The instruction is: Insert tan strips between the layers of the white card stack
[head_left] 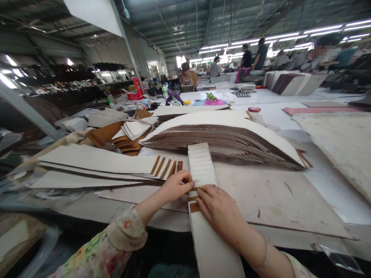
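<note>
Left of the strip column, long white sheets with brown tabs lie fanned on the worktop. The left hand curls its fingers, pinching the column's left edge. The right hand lies spread on the column, pressing it down. Behind the column sits a fanned pile.

White card strips, shingled in a neat overlapping row, lie flat at ctr, running near to far. Nearest pc is a long white strip w/ brown tabs (two, apparently) showing at its far end.
</note>
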`<state>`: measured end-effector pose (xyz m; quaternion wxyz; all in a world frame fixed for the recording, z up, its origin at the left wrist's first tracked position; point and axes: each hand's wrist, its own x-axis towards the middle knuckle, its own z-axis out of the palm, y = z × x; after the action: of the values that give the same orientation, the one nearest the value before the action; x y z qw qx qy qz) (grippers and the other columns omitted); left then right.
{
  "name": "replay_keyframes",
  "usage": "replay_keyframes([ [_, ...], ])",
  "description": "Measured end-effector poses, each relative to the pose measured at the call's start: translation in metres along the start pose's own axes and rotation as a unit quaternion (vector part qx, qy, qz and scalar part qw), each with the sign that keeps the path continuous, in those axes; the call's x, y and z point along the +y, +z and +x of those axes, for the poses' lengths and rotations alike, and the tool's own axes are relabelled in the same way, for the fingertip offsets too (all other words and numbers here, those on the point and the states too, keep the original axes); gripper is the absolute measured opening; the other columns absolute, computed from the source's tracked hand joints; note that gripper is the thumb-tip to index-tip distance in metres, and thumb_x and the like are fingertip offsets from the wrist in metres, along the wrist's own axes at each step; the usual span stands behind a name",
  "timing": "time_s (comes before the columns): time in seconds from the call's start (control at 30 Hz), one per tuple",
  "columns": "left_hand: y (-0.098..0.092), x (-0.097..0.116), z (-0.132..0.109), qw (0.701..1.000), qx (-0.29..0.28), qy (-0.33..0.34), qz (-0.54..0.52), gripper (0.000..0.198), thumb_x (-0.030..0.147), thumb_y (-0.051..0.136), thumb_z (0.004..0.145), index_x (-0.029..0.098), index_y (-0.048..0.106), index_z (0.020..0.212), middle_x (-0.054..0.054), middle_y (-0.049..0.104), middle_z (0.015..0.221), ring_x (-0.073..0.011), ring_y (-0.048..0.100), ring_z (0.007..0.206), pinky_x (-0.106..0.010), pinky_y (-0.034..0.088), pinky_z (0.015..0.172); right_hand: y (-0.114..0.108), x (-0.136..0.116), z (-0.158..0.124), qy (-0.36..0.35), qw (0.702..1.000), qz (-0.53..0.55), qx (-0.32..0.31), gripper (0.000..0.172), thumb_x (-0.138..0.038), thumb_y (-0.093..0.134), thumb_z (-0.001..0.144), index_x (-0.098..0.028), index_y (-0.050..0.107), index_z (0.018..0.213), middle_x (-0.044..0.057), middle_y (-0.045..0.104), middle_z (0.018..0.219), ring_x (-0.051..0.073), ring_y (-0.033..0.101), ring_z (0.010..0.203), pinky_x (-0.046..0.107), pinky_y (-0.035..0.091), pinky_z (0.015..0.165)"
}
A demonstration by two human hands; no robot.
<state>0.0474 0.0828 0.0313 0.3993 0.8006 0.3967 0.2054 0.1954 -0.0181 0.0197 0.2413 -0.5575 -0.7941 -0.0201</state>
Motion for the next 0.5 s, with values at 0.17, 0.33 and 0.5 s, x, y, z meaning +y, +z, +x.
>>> replay_keyframes([
  [0.17, -0.003, 0.007, 0.003, 0.988, -0.066, -0.083, -0.11, 0.022, 0.038, 0.053, 0.072, 0.017, 0.045, 0.072, 0.006, 0.044, 0.055, -0.0096, 0.043, 0.052, -0.021, 0.034, 0.05, 0.0, -0.001, -0.004, -0.01, 1.0, -0.005, 0.029, 0.019, -0.018, 0.041, 0.085, -0.015, 0.057, 0.094, 0.008, 0.06, 0.088, 0.019, 0.055, 0.082, 0.033, 0.046, 0.074],
  [0.33, -0.004, 0.016, 0.017, 0.987, -0.122, -0.075, -0.078, 0.032, 0.031, 0.052, 0.074, 0.016, 0.046, 0.102, 0.006, 0.049, 0.062, -0.0085, 0.043, 0.054, -0.02, 0.034, 0.052, 0.001, 0.0, -0.004, 0.003, 1.0, 0.002, 0.012, 0.017, -0.019, 0.043, 0.084, -0.016, 0.058, 0.091, 0.007, 0.058, 0.084, 0.019, 0.055, 0.081, 0.035, 0.046, 0.073],
  [0.5, 0.008, 0.028, 0.035, 0.979, -0.188, -0.039, -0.067, 0.042, 0.01, 0.051, 0.067, 0.014, 0.047, 0.109, 0.001, 0.055, 0.079, -0.009, 0.049, 0.064, -0.02, 0.039, 0.061, 0.0, -0.002, -0.005, -0.01, 1.0, 0.008, 0.018, 0.019, -0.016, 0.04, 0.085, -0.014, 0.058, 0.092, 0.008, 0.059, 0.088, 0.02, 0.054, 0.088, 0.035, 0.046, 0.079],
])
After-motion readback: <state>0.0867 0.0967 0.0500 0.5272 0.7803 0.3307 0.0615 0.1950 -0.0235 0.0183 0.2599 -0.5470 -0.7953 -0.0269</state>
